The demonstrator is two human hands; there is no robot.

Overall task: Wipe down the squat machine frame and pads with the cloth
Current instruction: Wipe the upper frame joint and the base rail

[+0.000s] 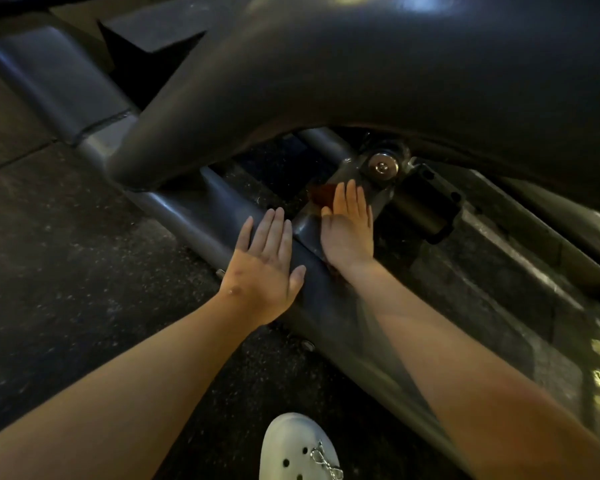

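A: Hands lay flat, gripping nothing: left hand [264, 261] on the frame rail [194, 216], right hand [347, 226] pressing the cloth [321, 197].
B: Rail ran?
A: Ten to four o'clock; cloth sat one o'clock of the left hand

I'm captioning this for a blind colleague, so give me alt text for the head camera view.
A person's right hand presses a reddish-brown cloth flat against the grey squat machine frame near a shiny pivot bolt, while the left hand rests open on the lower frame tube. A white clog shows on the dark speckled floor below.
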